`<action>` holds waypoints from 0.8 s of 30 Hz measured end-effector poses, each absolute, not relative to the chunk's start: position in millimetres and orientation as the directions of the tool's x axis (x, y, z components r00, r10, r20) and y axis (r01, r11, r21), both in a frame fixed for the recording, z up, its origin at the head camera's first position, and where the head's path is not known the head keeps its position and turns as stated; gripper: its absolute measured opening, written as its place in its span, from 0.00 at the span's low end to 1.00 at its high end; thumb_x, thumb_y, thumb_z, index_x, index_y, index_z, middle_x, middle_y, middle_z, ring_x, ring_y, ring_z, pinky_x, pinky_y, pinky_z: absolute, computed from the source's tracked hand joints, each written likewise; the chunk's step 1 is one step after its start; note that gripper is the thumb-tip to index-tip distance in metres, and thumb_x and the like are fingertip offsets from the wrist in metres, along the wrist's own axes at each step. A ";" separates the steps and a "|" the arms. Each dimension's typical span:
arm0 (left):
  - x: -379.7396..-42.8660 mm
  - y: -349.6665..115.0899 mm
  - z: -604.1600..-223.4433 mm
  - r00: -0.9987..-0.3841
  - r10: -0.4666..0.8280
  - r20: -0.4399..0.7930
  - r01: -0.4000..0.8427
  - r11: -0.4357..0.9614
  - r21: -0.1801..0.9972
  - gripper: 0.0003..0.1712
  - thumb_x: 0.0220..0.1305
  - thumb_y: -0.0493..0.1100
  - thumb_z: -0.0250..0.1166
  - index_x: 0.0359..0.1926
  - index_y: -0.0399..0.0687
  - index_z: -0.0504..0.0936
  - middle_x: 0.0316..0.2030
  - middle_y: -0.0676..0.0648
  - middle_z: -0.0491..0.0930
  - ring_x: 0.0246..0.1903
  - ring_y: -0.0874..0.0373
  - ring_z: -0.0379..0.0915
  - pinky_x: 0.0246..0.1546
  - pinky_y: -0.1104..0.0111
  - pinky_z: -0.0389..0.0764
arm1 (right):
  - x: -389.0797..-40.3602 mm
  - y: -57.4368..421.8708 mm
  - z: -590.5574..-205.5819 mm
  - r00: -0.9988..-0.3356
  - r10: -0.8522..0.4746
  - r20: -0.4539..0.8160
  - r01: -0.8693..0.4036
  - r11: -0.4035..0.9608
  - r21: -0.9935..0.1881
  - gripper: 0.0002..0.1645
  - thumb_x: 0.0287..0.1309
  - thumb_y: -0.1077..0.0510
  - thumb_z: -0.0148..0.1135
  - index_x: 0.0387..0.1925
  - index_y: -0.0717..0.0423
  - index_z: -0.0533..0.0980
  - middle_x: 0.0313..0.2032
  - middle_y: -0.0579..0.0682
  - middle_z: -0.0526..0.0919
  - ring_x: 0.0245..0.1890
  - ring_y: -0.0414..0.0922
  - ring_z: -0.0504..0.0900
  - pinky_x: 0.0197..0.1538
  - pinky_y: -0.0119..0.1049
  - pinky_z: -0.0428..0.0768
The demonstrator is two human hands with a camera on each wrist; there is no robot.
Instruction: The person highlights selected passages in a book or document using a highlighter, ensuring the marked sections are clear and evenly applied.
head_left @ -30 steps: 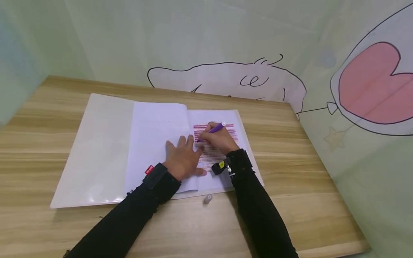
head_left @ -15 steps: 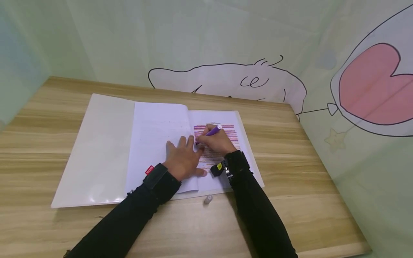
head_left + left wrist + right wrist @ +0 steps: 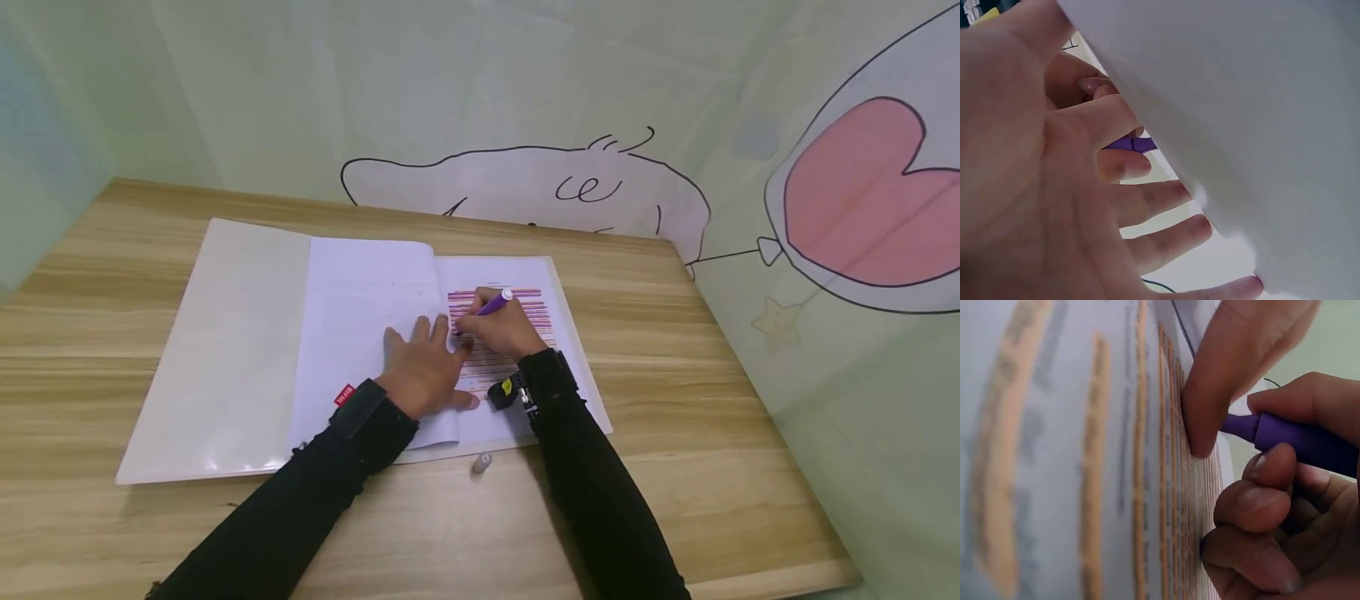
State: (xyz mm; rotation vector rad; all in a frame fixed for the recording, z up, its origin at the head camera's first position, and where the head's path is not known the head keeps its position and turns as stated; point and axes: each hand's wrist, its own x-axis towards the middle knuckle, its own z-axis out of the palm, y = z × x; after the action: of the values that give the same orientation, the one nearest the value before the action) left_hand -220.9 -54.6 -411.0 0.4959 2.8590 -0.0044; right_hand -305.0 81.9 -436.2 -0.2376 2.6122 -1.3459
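Observation:
In the head view, my left hand (image 3: pixel 423 375) rests with spread fingers across the inner edge of an open booklet's left page (image 3: pixel 352 292), near the fold. My right hand (image 3: pixel 510 329) pinches a purple marker (image 3: pixel 495 302), its tip low over the printed right page (image 3: pixel 491 268), close to the fold. Purple-pink strokes cover the upper lines there; orange ones run over lower lines. From the right wrist, a left-hand finger (image 3: pixel 1210 381) hides the marker's tip, and the other right fingers curl under the barrel. The left wrist view shows the raised page (image 3: pixel 1241 125) over the fingertips.
A grey marker cap (image 3: pixel 482 462) stands on the wooden table (image 3: pixel 720 442) just below the booklet's front edge. The booklet's glossy white cover (image 3: pixel 210 350) lies flat on the left. A printed cloth wall (image 3: pixel 480 83) borders the table's back and right.
My right hand has shifted slightly left and toward me, its marker now nearer the fold and a little lower on the page. The left hand has stayed in place.

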 end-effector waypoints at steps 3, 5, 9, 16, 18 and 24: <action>-220.9 -54.8 -410.8 -0.913 0.331 -0.238 0.332 0.942 0.037 0.49 0.53 0.74 0.64 0.71 0.56 0.69 0.71 0.33 0.57 0.65 0.36 0.56 0.58 0.30 0.65 | -305.3 82.7 -435.4 -0.971 -0.215 -0.105 -0.042 0.585 -0.810 0.15 0.48 0.60 0.71 0.20 0.50 0.70 0.19 0.44 0.73 0.18 0.40 0.68 0.18 0.30 0.62; -221.1 -54.5 -411.0 -0.912 0.331 -0.241 0.332 0.942 0.037 0.49 0.53 0.74 0.64 0.71 0.55 0.70 0.70 0.33 0.58 0.65 0.36 0.56 0.58 0.30 0.65 | -305.2 83.2 -434.9 -0.972 -0.206 -0.112 -0.032 0.590 -0.806 0.15 0.48 0.60 0.71 0.20 0.50 0.70 0.18 0.44 0.73 0.17 0.40 0.67 0.17 0.31 0.62; -221.5 -54.3 -411.6 -0.913 0.331 -0.239 0.332 0.943 0.037 0.49 0.53 0.74 0.64 0.71 0.55 0.70 0.71 0.33 0.58 0.65 0.36 0.56 0.58 0.30 0.65 | -304.9 83.2 -434.0 -0.971 -0.207 -0.120 -0.025 0.586 -0.810 0.16 0.48 0.61 0.71 0.20 0.50 0.69 0.18 0.43 0.72 0.17 0.39 0.66 0.17 0.31 0.61; -221.4 -53.8 -411.8 -0.910 0.335 -0.245 0.335 0.941 0.044 0.49 0.54 0.74 0.64 0.71 0.56 0.69 0.71 0.33 0.57 0.65 0.36 0.56 0.58 0.31 0.65 | -304.7 86.1 -432.7 -0.973 -0.196 -0.125 -0.019 0.605 -0.796 0.16 0.49 0.61 0.70 0.20 0.50 0.69 0.17 0.43 0.71 0.16 0.39 0.64 0.17 0.31 0.60; -221.2 -54.0 -411.4 -0.910 0.335 -0.245 0.333 0.942 0.048 0.49 0.54 0.74 0.65 0.72 0.56 0.68 0.71 0.33 0.57 0.65 0.36 0.55 0.58 0.31 0.65 | -304.9 86.3 -432.6 -0.972 -0.199 -0.127 -0.019 0.604 -0.797 0.15 0.49 0.61 0.70 0.21 0.50 0.69 0.17 0.44 0.71 0.16 0.39 0.64 0.17 0.31 0.60; -221.0 -55.6 -410.2 -0.914 0.333 -0.232 0.331 0.942 0.052 0.49 0.53 0.73 0.65 0.71 0.56 0.69 0.70 0.32 0.58 0.64 0.36 0.56 0.58 0.31 0.65 | -305.3 85.4 -431.1 -0.973 -0.203 -0.105 -0.042 0.612 -0.790 0.14 0.49 0.61 0.69 0.20 0.50 0.70 0.18 0.45 0.73 0.18 0.40 0.67 0.18 0.31 0.62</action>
State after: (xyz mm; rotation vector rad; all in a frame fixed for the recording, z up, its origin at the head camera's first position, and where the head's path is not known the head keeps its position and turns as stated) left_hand -221.0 -55.6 -410.2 0.4961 2.8590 0.0166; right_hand -305.3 85.4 -431.1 -0.2042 2.6509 -1.2922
